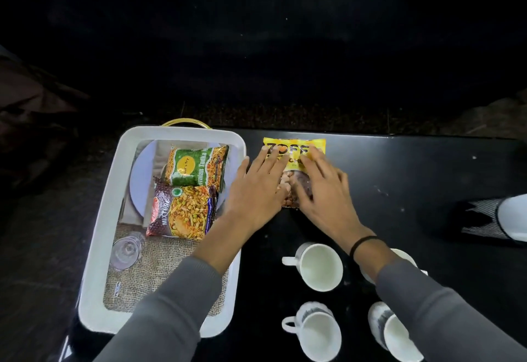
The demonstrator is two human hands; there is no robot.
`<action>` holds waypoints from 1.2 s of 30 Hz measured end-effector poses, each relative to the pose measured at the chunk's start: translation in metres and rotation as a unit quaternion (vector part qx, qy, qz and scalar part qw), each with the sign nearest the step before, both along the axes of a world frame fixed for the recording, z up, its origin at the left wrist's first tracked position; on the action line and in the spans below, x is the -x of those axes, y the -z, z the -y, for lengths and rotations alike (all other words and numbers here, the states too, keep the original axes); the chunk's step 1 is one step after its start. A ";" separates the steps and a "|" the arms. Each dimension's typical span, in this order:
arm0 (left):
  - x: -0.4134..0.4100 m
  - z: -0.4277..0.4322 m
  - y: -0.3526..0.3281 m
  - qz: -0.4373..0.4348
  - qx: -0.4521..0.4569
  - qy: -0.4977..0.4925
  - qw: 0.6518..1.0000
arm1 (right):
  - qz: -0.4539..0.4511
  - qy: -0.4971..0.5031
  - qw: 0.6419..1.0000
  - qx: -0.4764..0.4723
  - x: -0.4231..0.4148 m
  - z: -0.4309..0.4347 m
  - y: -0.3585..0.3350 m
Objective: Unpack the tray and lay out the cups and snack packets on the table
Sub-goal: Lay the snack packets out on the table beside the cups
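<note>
I see both hands on the yellow packet point(293, 147), which lies flat on the black bench point(427, 167), just to the right of the white tray point(99, 247). The left hand point(256, 187) lies on the packet's left side and the right hand point(322, 190) on its right side. Each grip is spread out flat, with straight fingers that press down on the packet and do not curl round it. The right wrist wears a black band point(362, 243), and both arms have grey sleeves point(176, 299). At the far end of the tray a green packet point(196, 167) lies on a pale plate point(139, 179). A dark red packet point(182, 213) marked MIXTURE lies just nearer, and its far edge overlaps the green one. A clear glass point(127, 249) sits by the tray's left wall, on a brown sack-cloth mat point(159, 281). Four white cups are on the bench near me, to the right of the tray: the far left cup point(319, 266), the near left cup point(316, 333), the near right cup point(396, 333), and the far right cup point(406, 257), mostly hidden behind the right arm. At the right edge of the bench sits a white and striped thing point(510, 219); I cannot tell what it is.
</note>
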State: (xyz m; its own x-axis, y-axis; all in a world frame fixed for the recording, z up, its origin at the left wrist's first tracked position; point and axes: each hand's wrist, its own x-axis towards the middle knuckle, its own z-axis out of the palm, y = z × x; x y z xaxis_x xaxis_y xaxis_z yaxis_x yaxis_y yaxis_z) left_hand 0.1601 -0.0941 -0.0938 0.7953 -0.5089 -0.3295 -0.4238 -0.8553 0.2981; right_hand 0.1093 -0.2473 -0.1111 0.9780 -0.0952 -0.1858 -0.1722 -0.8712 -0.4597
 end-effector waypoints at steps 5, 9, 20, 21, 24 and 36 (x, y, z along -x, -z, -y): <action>0.008 -0.004 0.006 0.016 -0.081 0.005 0.997 | -0.006 -0.012 1.000 -0.012 0.009 -0.001 0.003; 0.009 -0.010 0.000 0.008 -0.053 0.000 0.999 | -0.013 -0.002 1.000 -0.013 0.006 -0.004 -0.006; 0.031 -0.067 -0.026 0.087 0.086 -0.146 0.982 | 0.050 -0.069 0.993 -0.083 -0.002 -0.076 -0.037; 0.034 -0.076 -0.027 0.105 0.076 -0.158 0.979 | 0.047 -0.083 0.991 -0.093 -0.002 -0.085 -0.038; 0.042 -0.108 -0.029 0.142 0.053 -0.217 0.964 | 0.028 -0.115 0.987 -0.111 0.000 -0.115 -0.037; 0.052 -0.190 -0.004 -0.186 0.276 -0.503 0.798 | -0.081 -0.038 0.976 -0.197 0.014 -0.157 -0.031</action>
State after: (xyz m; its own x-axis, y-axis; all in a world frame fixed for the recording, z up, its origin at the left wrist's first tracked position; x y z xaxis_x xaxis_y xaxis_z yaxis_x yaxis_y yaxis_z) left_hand 0.1081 0.0963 -0.0901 0.7925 0.1765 -0.5838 0.5995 -0.4015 0.6924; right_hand 0.0955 -0.0903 -0.0805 0.9344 0.0870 -0.3455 -0.2114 -0.6452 -0.7342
